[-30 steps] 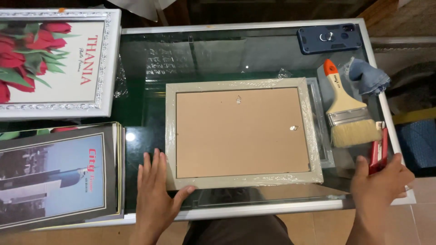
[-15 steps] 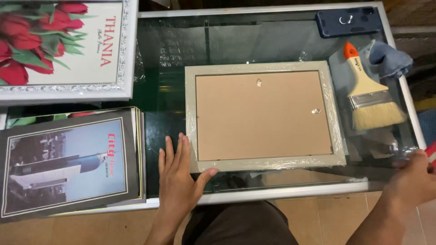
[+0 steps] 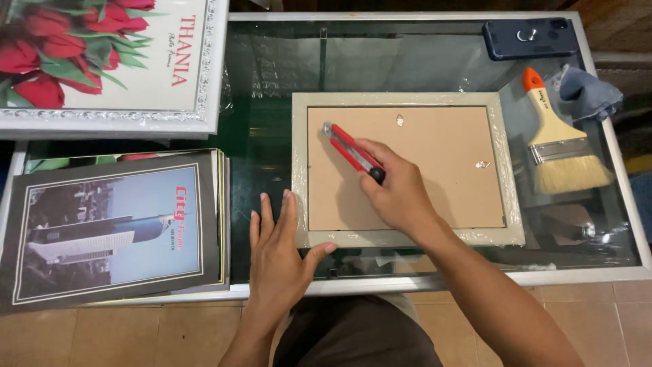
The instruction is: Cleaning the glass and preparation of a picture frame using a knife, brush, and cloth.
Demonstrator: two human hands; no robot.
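A pale grey-green rectangular picture frame (image 3: 407, 168) lies face down on the glass-topped table (image 3: 272, 170), its brown cardboard backing upward. The right hand (image 3: 397, 190) rests on that backing, fingers clenched around a red and grey utility knife (image 3: 353, 153). The knife slants toward ten o'clock, its tip near the upper left inner corner of the frame.

The left hand (image 3: 278, 248) lies flat at the frame's seven o'clock corner, fingers released and spread on the glass, with the thumb touching the frame's lower rail.

At three o'clock from the frame sits a wide wooden-handled paintbrush with pale bristles and an orange tip (image 3: 560, 146), beside a crumpled blue-grey cloth (image 3: 585, 92). A dark blue phone with a ring holder (image 3: 530, 38) lies at one o'clock. At nine o'clock rests a stack of dark-bordered building prints (image 3: 112, 228), and at ten o'clock a white ornate frame showing red tulips (image 3: 109, 61).
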